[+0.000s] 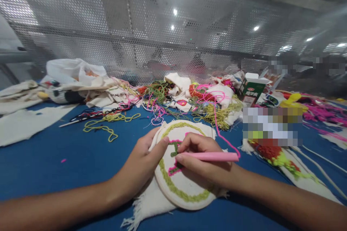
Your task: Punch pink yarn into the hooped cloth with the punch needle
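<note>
- Your left hand (141,168) lay low in the frame, just left of centre, fingers pressed together and curled over the left rim of the embroidery hoop (179,168), pinning it to the blue table (67,158).
- Your right hand (200,158) pinched the pink punch needle (211,156) between thumb and fingertips, tip down on the cloth at centre frame, beside the pink stitching.
- Judgement: keep the needle upright, the tip skimming the fabric between punches, and the hoop held flat.
- The pink yarn (221,133) ran from the needle up towards the yarn pile (189,97) at upper centre; leave it slack.
- Further off, scissors (78,118) lay at middle left and a green carton (251,92) at upper right.
</note>
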Demonstrator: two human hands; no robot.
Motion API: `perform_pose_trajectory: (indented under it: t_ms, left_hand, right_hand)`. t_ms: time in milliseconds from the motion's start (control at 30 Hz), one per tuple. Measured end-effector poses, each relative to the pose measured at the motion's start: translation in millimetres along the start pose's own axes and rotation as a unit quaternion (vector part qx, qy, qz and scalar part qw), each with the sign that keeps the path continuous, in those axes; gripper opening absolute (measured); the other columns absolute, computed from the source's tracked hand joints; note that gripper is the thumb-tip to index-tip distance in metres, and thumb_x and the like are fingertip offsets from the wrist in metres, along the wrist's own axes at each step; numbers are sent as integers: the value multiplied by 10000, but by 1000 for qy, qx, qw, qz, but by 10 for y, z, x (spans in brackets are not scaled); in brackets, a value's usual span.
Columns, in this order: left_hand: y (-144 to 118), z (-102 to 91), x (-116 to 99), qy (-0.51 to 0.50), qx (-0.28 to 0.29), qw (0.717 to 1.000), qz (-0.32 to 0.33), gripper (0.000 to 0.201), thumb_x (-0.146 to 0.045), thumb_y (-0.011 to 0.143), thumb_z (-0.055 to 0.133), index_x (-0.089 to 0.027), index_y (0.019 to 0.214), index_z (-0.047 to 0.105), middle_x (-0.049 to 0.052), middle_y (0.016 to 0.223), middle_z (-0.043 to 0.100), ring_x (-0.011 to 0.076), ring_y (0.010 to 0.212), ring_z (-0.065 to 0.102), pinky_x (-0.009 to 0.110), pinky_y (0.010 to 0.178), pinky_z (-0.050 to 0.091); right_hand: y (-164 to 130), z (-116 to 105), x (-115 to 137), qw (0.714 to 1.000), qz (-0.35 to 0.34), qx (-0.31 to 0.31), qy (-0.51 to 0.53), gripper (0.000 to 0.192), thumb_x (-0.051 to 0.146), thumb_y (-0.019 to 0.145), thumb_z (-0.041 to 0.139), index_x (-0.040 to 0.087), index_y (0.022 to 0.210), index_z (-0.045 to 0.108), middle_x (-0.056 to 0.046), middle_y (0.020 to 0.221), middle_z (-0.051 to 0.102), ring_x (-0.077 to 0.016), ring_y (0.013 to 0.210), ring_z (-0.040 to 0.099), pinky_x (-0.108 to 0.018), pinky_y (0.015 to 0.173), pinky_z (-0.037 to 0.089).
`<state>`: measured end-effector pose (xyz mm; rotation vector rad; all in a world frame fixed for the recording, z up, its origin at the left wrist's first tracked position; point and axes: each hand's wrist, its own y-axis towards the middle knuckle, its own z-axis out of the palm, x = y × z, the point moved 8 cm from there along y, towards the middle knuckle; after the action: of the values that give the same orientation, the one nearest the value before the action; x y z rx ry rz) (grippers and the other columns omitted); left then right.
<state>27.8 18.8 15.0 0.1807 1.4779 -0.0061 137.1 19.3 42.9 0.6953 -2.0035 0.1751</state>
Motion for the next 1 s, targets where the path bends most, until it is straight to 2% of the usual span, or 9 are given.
perform_pose_trajectory:
  t_ms: [233,400,533,700,833,1000]
  left_hand:
    - [-29,26,-26,4,12,1000,-1,314,-348,819,495,-197,1089,546,44,1126,620,214,1019,560,291,858,430]
    - [-42,55,4,4,34,999,-27,387,-388,809,498,-188,1140,518,61,1102,632,243,950,591,280,704,492]
    - [-38,105,15,0,60,997,-44,440,-391,796,524,-189,1185,494,61,1034,661,234,894,611,269,671,496]
    - [-30,125,51,4,64,996,-63,446,-405,783,532,-189,1172,504,56,1008,672,210,789,633,259,628,498]
    - [-33,124,44,16,62,996,-62,439,-400,777,540,-181,1158,513,56,1006,670,221,838,624,264,657,500]
    - [-41,154,17,16,75,995,-59,444,-400,771,547,-169,1148,515,65,996,670,236,869,619,282,687,501]
  right_hand:
    - [-10,41,-36,998,22,1,51,154,294,740,572,155,713,513,-21,729,594,-104,647,539,-213,566,417]
    - [-25,47,-49,995,38,12,93,182,318,745,575,151,719,507,-22,720,599,-101,638,545,-215,566,427]
    - [-33,50,-67,992,43,18,120,197,334,764,560,150,710,517,1,657,575,-81,583,522,-197,532,408]
    - [-43,58,-72,992,45,17,119,220,359,744,574,149,703,521,-15,684,597,-94,598,534,-204,524,400]
    - [-44,38,-69,997,61,-2,54,152,275,679,622,151,684,533,15,608,552,-71,536,464,-178,467,345]
    - [-41,30,-57,999,51,-13,6,71,192,667,585,160,684,524,39,580,508,-60,510,428,-167,445,314]
